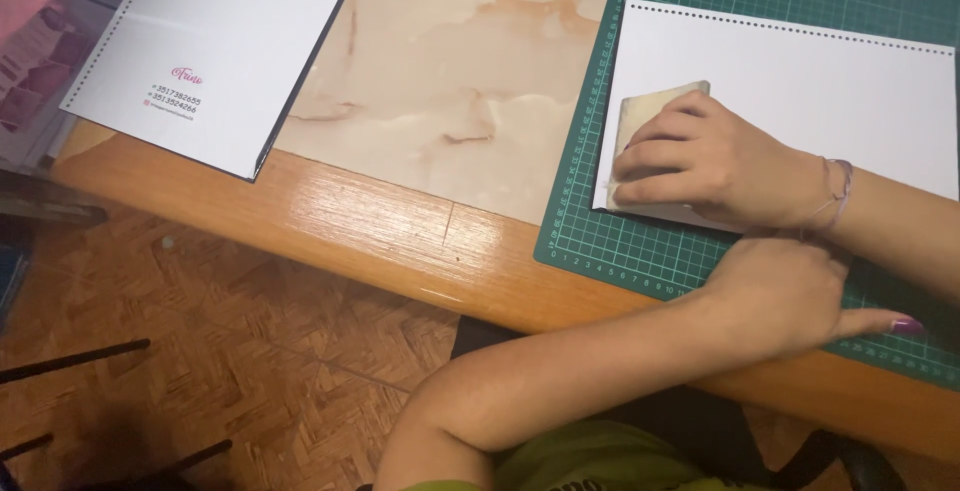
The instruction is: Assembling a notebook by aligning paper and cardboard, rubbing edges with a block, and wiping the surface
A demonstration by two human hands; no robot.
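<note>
- The right hand comes in from the right edge of the table, forearm lying across the white punched sheet, with a thin cord bracelet at the wrist.
- Its fingers are curled down and closed over a small tan block, pressing it flat on the sheet's near-left corner; the block's upper-left part shows past the knuckles.
- The left hand reaches across the body from the lower left, elbow bent below the table's front edge, palm down on the green cutting mat just in front of the sheet.
- That hand holds nothing: its fingers lie loosely spread, one with a painted nail pointing toward the right edge.
- The sheet lies on the mat at the table's right side, its punched holes along the far edge.
- A second white board with a dark edge lies well apart at the far-left corner.
- Between them the marbled table surface shows, rimmed by a wooden front edge.
</note>
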